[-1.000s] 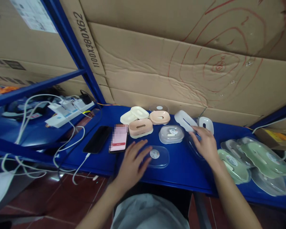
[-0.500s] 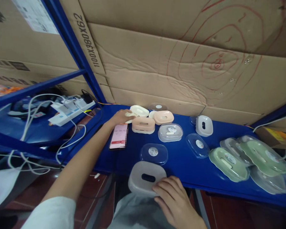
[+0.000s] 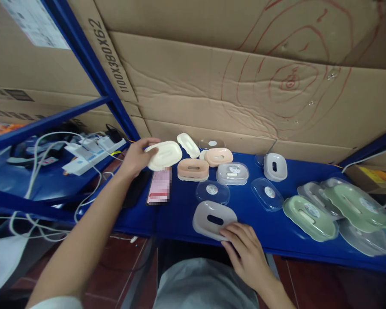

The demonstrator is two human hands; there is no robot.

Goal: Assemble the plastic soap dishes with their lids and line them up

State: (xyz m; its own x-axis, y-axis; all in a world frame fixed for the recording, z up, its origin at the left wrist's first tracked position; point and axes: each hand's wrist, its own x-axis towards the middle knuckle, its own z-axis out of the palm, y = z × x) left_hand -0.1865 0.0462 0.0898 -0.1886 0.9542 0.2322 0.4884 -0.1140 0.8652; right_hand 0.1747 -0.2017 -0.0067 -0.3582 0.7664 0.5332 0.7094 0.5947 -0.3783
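My left hand [image 3: 138,158] grips a cream oval plastic dish [image 3: 166,155] by its left edge, raised above the back left of the bench. Another cream piece [image 3: 188,145] leans just right of it. With my right hand [image 3: 244,246] I hold the right rim of a pale grey soap-box base [image 3: 203,214] that has a dark oval slot, at the bench's front edge. Behind that base lies a clear lid [image 3: 212,192] with a round sticker. Two peach bases [image 3: 193,168] stand farther back, beside a lidded grey box [image 3: 233,173].
A phone [image 3: 159,186] lies on the blue bench left of the peach base. To the right are another grey base [image 3: 275,167], a clear lid [image 3: 266,194] and several green lidded boxes [image 3: 310,218]. Cardboard [image 3: 186,77] walls the back; a power strip [image 3: 90,155] with cables sits left.
My left hand has lifted the cream dish and drawn it left, leaving the other cream piece tilted. My right hand has moved the grey base forward and right, nearer the clear lid.
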